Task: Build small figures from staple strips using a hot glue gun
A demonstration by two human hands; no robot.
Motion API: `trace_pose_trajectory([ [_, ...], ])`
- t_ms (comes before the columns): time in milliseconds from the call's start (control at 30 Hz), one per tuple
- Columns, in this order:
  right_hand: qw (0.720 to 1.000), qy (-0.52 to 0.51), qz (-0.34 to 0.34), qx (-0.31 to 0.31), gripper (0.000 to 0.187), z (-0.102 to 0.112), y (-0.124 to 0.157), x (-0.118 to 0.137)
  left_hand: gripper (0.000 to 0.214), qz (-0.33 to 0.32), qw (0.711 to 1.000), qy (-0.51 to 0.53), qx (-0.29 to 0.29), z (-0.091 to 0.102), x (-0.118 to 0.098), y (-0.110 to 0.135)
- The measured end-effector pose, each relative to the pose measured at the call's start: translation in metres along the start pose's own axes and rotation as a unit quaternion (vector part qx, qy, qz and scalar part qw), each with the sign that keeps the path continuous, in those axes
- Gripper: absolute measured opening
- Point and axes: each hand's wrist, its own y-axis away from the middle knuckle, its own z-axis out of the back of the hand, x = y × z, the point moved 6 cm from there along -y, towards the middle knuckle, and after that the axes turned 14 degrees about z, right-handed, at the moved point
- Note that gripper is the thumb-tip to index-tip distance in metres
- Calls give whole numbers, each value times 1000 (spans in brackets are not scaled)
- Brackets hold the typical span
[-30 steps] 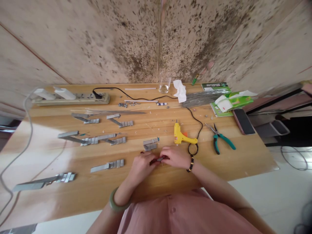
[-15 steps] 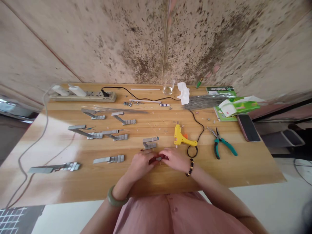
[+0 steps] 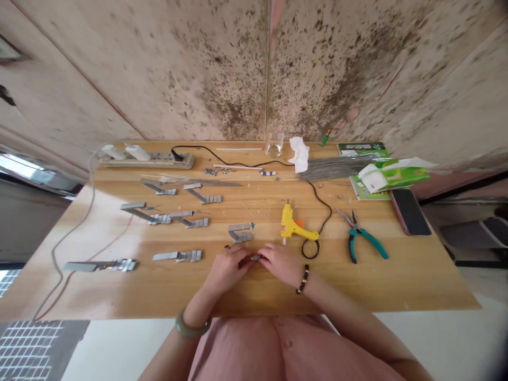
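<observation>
Between my fingertips is a small grey piece (image 3: 255,257), mostly covered, so its exact kind is hard to make out. My left hand (image 3: 228,267) pinches its left end, and my right hand (image 3: 280,260) closes on its right end. Both hands rest low over the table's front. Just beyond them stands a small grey folded strip piece (image 3: 241,233) with a bit of blue at its tip. To the right of it lies a yellow hot glue gun (image 3: 296,225). A flat grey strip piece (image 3: 177,256) is left of my left hand.
Several grey bent strip pieces (image 3: 202,194) are spread over the left side. Teal-handled pliers (image 3: 365,238) and a phone (image 3: 410,211) lie at the right. Behind are a bundle of thin wires (image 3: 337,168), a glass (image 3: 274,145), a crumpled tissue (image 3: 299,154) and a power strip (image 3: 154,160).
The camera view has shifted slightly. My hands stay together on the small grey piece, with the fingers moved only a little. The things on the table lie as before.
</observation>
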Motion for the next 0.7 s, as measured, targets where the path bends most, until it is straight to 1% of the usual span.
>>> trace_pose_trajectory([
  [200, 1000, -5, 3, -14, 16, 0, 1, -1, 12, -1, 1000, 7, -22, -2, 1, 2],
  [467, 999, -37, -12, -12, 17, -4, 1, -5, 10, -1, 1000, 12, -11, -6, 6, 0],
  [700, 996, -81, -18, -32, 22, 0, 4, -7, 11, -5, 1000, 14, -13, -7, 7, 0],
])
